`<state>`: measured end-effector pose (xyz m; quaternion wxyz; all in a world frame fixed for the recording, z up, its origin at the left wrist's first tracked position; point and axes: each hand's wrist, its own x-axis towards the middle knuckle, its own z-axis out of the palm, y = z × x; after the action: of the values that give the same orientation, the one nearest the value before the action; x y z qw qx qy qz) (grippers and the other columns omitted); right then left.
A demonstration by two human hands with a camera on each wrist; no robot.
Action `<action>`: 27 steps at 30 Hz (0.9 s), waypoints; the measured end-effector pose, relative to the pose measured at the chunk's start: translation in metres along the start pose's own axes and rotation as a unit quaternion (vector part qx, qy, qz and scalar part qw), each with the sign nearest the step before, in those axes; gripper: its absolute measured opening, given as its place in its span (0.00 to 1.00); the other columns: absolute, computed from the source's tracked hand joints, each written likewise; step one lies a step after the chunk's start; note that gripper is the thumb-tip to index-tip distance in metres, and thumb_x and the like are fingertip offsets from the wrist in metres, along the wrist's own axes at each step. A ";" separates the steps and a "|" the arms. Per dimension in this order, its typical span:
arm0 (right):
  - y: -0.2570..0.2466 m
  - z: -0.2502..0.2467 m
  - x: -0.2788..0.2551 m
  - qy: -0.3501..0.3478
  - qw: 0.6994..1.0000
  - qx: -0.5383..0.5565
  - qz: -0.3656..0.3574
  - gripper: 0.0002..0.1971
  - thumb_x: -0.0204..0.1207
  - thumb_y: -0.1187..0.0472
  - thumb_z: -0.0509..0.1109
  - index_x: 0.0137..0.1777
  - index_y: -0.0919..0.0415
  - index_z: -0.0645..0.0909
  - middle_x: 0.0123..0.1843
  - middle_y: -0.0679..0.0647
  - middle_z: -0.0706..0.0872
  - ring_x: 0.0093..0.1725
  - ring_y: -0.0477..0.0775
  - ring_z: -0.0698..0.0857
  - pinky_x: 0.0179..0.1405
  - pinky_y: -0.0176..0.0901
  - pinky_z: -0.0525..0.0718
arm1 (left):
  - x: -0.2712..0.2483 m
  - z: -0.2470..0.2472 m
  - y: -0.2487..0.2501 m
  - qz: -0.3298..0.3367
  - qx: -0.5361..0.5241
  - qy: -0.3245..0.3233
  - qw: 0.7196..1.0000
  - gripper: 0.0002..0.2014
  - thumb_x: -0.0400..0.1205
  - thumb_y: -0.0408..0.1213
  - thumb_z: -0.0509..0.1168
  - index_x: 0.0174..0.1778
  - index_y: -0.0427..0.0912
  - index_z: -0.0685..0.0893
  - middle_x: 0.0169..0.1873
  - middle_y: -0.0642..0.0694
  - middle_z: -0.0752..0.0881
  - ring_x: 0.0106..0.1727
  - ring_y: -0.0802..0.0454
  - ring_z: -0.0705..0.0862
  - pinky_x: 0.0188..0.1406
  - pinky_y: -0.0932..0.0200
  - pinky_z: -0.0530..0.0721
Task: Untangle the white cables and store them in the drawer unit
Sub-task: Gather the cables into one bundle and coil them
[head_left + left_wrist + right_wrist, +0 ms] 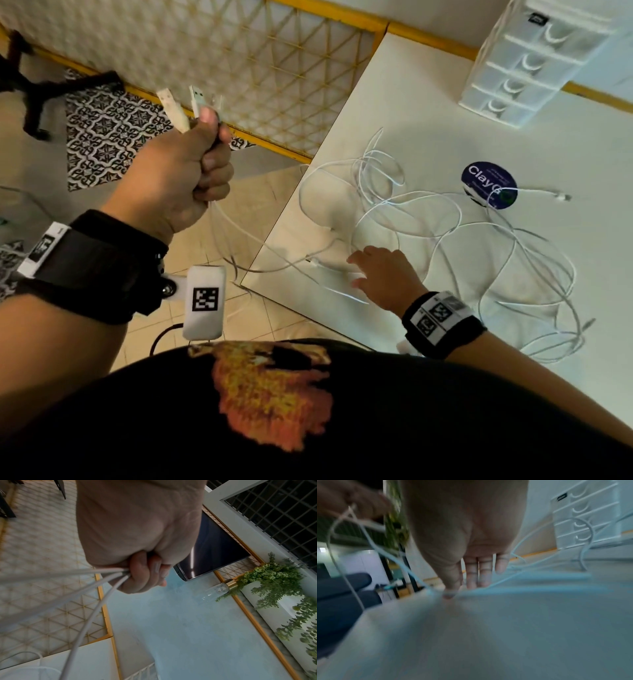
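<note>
Several white cables (pixel 428 219) lie tangled on the white table (pixel 445 85). My left hand (pixel 191 171) is raised off the table's left side, fist gripping a bunch of cable ends; USB plugs (pixel 185 102) stick up above the thumb. In the left wrist view three cable strands (pixel 96 582) run out of the left hand (pixel 142 572). My right hand (pixel 380 274) lies low on the table near its left edge, fingers straight, thumb tip pressing on a cable (pixel 488 591) beside the right hand (pixel 467 577). The white drawer unit (pixel 527 61) stands at the back right, drawers closed.
A round dark blue sticker (pixel 488 185) marks the table under the cables. Beyond the table's left edge are tiled floor (pixel 212 322), a patterned rug (pixel 109 126) and a black chair base (pixel 37 92). A lattice panel (pixel 239 61) lines the wall.
</note>
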<state>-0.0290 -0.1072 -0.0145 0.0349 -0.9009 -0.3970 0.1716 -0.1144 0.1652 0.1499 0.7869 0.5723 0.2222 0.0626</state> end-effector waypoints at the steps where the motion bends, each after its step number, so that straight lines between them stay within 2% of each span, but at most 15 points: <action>1: 0.001 0.006 0.000 0.014 1.000 -0.017 0.007 0.13 0.77 0.51 0.70 0.59 0.54 0.81 0.53 0.55 0.82 0.54 0.61 0.83 0.51 0.52 0.73 | 0.000 0.001 0.000 0.006 -0.002 -0.002 1.000 0.19 0.90 0.51 0.48 0.36 0.49 0.74 0.19 0.56 0.63 0.18 0.61 0.56 0.20 0.62 0.48; 3: 0.005 0.009 -0.002 0.045 0.998 -0.030 0.019 0.06 0.74 0.56 0.73 0.46 0.58 0.83 0.46 0.57 0.81 0.46 0.65 0.83 0.44 0.53 0.71 | 0.001 0.004 0.000 0.021 -0.006 -0.007 1.000 0.19 0.90 0.50 0.48 0.37 0.49 0.74 0.19 0.56 0.63 0.19 0.61 0.56 0.20 0.62 0.49; 5: 0.011 0.005 -0.004 0.060 0.997 -0.040 0.015 0.08 0.68 0.60 0.78 0.40 0.59 0.82 0.42 0.58 0.80 0.41 0.65 0.81 0.41 0.54 0.74 | 0.004 0.008 0.002 0.040 -0.001 -0.009 0.999 0.18 0.90 0.50 0.48 0.37 0.48 0.74 0.19 0.55 0.64 0.18 0.60 0.56 0.19 0.63 0.51; 7: 0.017 -0.004 -0.009 0.082 0.996 -0.028 0.005 0.09 0.67 0.62 0.79 0.40 0.61 0.80 0.42 0.58 0.80 0.42 0.65 0.82 0.41 0.57 0.77 | 0.006 0.012 0.007 0.059 0.002 -0.004 0.998 0.18 0.90 0.50 0.48 0.37 0.49 0.74 0.19 0.55 0.64 0.18 0.60 0.57 0.16 0.65 0.55; 10: 0.030 -0.020 -0.017 0.112 0.993 0.031 0.015 0.05 0.78 0.61 0.70 0.48 0.62 0.79 0.49 0.56 0.82 0.53 0.63 0.78 0.53 0.56 0.72 | 0.011 0.017 0.016 0.091 0.002 0.000 0.996 0.19 0.90 0.51 0.49 0.37 0.49 0.73 0.19 0.55 0.64 0.18 0.60 0.57 0.15 0.66 0.57; 14: 0.052 -0.056 -0.035 0.187 0.963 0.181 0.066 0.01 0.79 0.64 0.67 0.48 0.58 0.79 0.55 0.53 0.83 0.58 0.58 0.76 0.56 0.49 0.67 | 0.017 0.028 0.024 0.133 0.012 -0.002 0.991 0.19 0.89 0.52 0.52 0.34 0.49 0.72 0.20 0.54 0.64 0.19 0.59 0.58 0.17 0.63 0.56; 16: 0.057 -0.068 -0.041 0.135 0.960 0.236 0.061 0.07 0.80 0.63 0.66 0.44 0.49 0.76 0.55 0.48 0.84 0.60 0.55 0.77 0.62 0.51 0.70 | 0.019 0.037 0.030 0.147 0.001 0.010 0.989 0.19 0.89 0.51 0.54 0.31 0.50 0.71 0.20 0.54 0.64 0.20 0.58 0.58 0.17 0.64 0.57; 18: 0.057 -0.077 -0.050 0.104 0.951 0.285 0.059 0.09 0.82 0.64 0.64 0.43 0.48 0.75 0.55 0.45 0.84 0.60 0.49 0.78 0.65 0.47 0.72 | 0.021 0.048 0.039 0.160 -0.016 0.032 0.986 0.19 0.89 0.49 0.54 0.31 0.50 0.70 0.20 0.54 0.65 0.20 0.58 0.58 0.17 0.63 0.56; 19: 0.058 -0.083 -0.055 0.126 0.938 0.316 0.066 0.08 0.83 0.64 0.63 0.44 0.52 0.76 0.54 0.44 0.85 0.59 0.45 0.79 0.62 0.42 0.73 | 0.022 0.053 0.044 0.169 -0.022 0.039 0.985 0.19 0.89 0.48 0.55 0.31 0.49 0.69 0.20 0.54 0.65 0.20 0.58 0.58 0.17 0.63 0.55; 21: 0.062 -0.098 -0.062 0.218 0.892 0.385 0.087 0.07 0.84 0.65 0.61 0.45 0.56 0.76 0.51 0.44 0.88 0.53 0.38 0.82 0.55 0.35 0.74 | 0.027 0.061 0.050 0.182 -0.029 0.034 0.982 0.17 0.89 0.46 0.56 0.33 0.48 0.69 0.19 0.54 0.66 0.19 0.59 0.59 0.16 0.64 0.56; 24: 0.062 -0.132 -0.071 0.333 0.801 0.492 0.076 0.09 0.83 0.67 0.58 0.44 0.54 0.72 0.37 0.50 0.90 0.43 0.52 0.85 0.50 0.41 0.79 | 0.032 0.079 0.048 0.188 -0.001 -0.007 0.982 0.13 0.89 0.43 0.58 0.39 0.47 0.78 0.19 0.55 0.69 0.18 0.61 0.61 0.15 0.66 0.59; 25: 0.059 -0.143 -0.071 0.344 0.784 0.513 0.056 0.10 0.83 0.69 0.57 0.45 0.52 0.72 0.33 0.51 0.88 0.38 0.53 0.84 0.46 0.42 0.79 | 0.032 0.087 0.046 0.190 0.019 -0.020 0.981 0.13 0.89 0.44 0.57 0.41 0.46 0.81 0.19 0.55 0.70 0.17 0.61 0.62 0.15 0.66 0.59; 27: 0.046 -0.166 -0.073 0.341 0.776 0.530 0.003 0.14 0.83 0.71 0.55 0.51 0.49 0.73 0.31 0.51 0.84 0.31 0.52 0.80 0.39 0.38 0.77 | 0.027 0.110 0.045 0.199 0.043 -0.048 0.978 0.16 0.89 0.44 0.56 0.42 0.47 0.86 0.19 0.53 0.75 0.17 0.60 0.66 0.15 0.66 0.61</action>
<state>0.0143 -0.1796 0.1530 0.6397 -0.7406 -0.2023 0.0365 -0.0366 0.0939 0.2113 0.7429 0.6409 0.0684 0.1808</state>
